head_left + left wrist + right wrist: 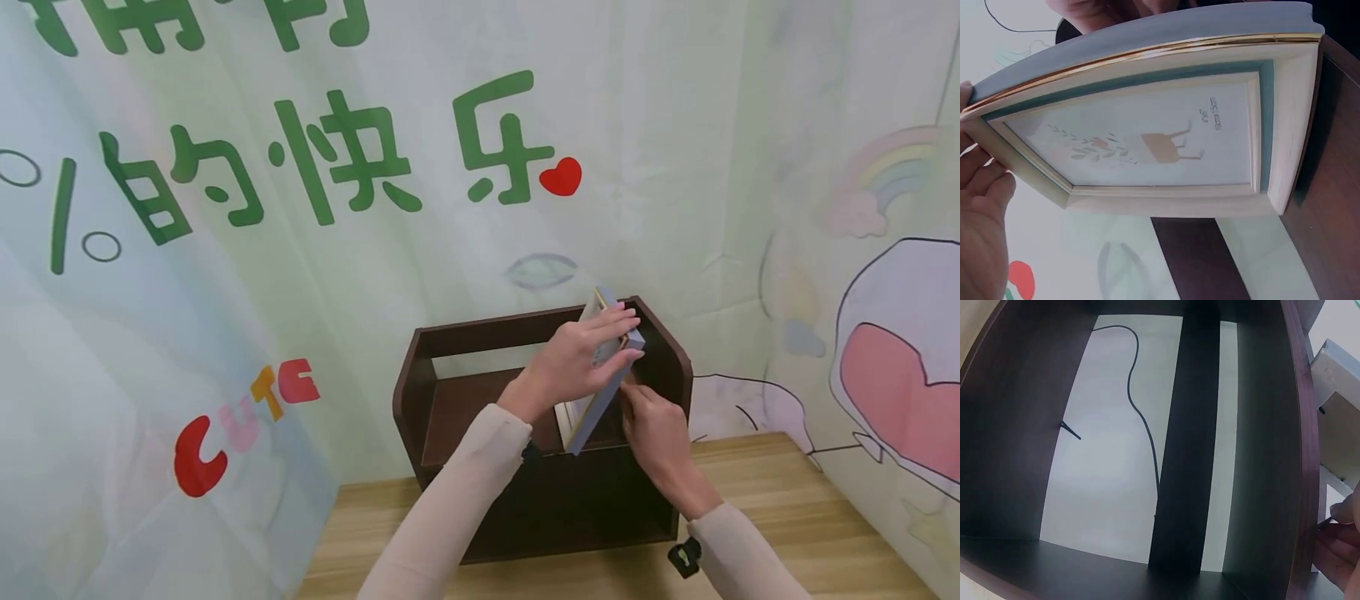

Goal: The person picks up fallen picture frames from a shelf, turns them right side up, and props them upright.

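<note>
The left hand [573, 358] is clamped on the upper end of a picture frame [598, 411], with the thumb and the fingers on this end. The right hand [660, 429] is behind the frame, on its right side. In the right wrist view, its thumb and fingers are together and pinch a thin dark piece [1325, 522] by the back of the frame; I cannot tell what this piece is.

The frame is upright and somewhat tilted, in the right part of the upper shelf [468, 412], and its lower end meets the board near the front edge. Its front looks to the left. It has a cream border, a blue-grey side and a gold line, and the print [1163, 148] inside shows a tan shape with legs beside leaves.

Around them is the dark brown shelf unit [409, 392]. Below the upper shelf there is a compartment, and through its far side a black cord [1129, 387] is visible. Both arms wear pale sleeves [457, 500], with a black device [684, 557] at the right wrist.

The unit stands on a wood-grain table [780, 483]. At the far side hangs a pale cloth [360, 275] with green characters [375, 170] and a red heart [561, 177]. On the right, a rainbow [896, 162] is printed.
</note>
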Action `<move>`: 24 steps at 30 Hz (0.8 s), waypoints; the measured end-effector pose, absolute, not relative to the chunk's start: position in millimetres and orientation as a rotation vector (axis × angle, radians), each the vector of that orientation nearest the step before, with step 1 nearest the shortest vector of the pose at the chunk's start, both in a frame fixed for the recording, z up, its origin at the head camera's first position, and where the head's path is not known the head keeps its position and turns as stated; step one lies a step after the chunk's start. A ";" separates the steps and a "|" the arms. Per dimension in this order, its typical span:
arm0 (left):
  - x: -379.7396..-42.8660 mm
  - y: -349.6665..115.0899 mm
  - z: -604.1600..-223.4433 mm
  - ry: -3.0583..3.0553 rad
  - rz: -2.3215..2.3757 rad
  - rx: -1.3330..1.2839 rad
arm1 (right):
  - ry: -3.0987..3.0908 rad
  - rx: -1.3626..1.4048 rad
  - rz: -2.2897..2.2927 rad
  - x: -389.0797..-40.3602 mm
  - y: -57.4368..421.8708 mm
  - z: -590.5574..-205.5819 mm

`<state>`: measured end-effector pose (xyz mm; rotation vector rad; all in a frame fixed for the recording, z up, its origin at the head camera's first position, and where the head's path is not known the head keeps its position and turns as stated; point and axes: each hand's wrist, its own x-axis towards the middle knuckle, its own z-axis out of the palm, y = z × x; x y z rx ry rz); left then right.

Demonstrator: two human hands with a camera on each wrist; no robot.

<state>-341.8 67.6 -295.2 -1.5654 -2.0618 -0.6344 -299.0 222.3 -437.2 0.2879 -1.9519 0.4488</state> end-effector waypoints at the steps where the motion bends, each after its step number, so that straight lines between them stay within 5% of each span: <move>1: -342.2 67.6 -295.7 -2.062 -0.635 -1.564 | -1.952 0.291 0.448 -299.1 221.9 -437.3; 24: -344.6 57.6 -297.9 -2.058 -0.890 -1.409 | -2.008 0.189 0.638 -275.8 212.7 -414.8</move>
